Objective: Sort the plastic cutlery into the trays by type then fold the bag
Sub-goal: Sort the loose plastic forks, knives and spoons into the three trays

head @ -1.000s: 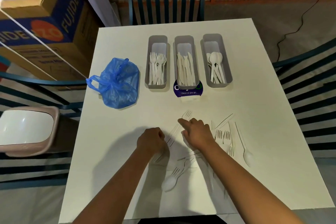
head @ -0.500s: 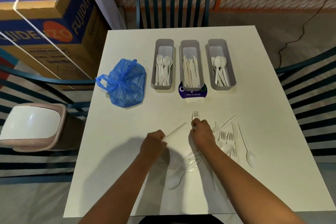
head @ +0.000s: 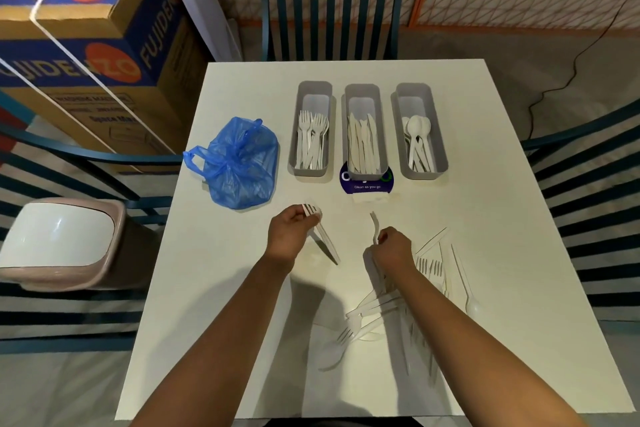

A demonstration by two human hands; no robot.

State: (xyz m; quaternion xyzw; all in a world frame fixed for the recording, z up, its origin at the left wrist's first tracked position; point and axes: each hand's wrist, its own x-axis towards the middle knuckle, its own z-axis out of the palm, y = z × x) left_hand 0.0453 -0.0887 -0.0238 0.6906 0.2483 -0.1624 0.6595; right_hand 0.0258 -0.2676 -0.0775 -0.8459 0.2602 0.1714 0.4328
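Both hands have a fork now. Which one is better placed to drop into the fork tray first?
Left, probably. The left hand holds its forks just below the fork tray, the leftmost of three. The right hand with its fork sits under the knife tray, so it would have to cross over.

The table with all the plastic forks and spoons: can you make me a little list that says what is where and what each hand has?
left hand: holds forks
right hand: pinches one fork, tines up
left tray: forks
middle tray: knives
right tray: spoons
loose cutlery: scattered on the table near the right arm, unsorted
blue bag: crumpled, left of the trays, not yet folded
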